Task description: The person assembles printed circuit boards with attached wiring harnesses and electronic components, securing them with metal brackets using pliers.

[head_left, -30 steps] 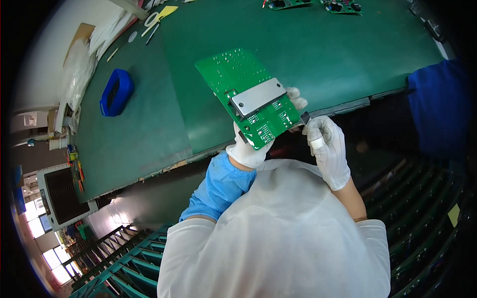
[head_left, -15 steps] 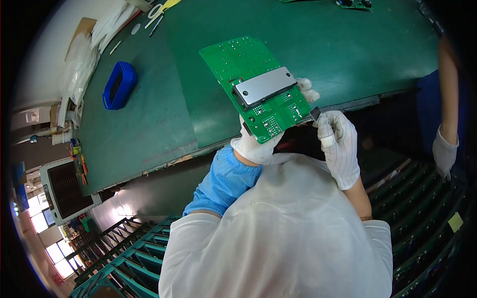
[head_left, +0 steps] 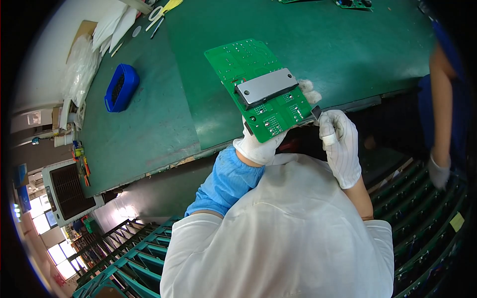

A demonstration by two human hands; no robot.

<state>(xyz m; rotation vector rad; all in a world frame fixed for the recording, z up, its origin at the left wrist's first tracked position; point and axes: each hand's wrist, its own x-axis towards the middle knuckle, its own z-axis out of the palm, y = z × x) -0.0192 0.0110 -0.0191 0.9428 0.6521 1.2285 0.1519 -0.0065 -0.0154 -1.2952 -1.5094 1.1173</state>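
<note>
My left hand [head_left: 259,147], in a white glove below a blue sleeve cover, holds a green circuit board [head_left: 244,62] from underneath. Its fingertips show past the board's right edge; the palm is hidden. Across the board lies a silver metal bar [head_left: 268,85] on a black base, with a dark screw near either end. My right hand [head_left: 342,144], gloved in white with tape around one finger, pinches a small dark flat piece [head_left: 316,112]. That piece sits close to the board's right corner; whether they touch I cannot tell.
A blue tray [head_left: 122,88] with dark small contents stands on the green worktable [head_left: 149,119]. Pens and a tape roll [head_left: 155,13] lie at the far left. More circuit boards [head_left: 354,4] are at the far edge. A co-worker's arm [head_left: 441,109] hangs at right beside green racks [head_left: 412,223].
Both hands stay nearly in place, with the board shifted only slightly in the picture. The co-worker's gloved hand at the right has moved slightly down and left.
</note>
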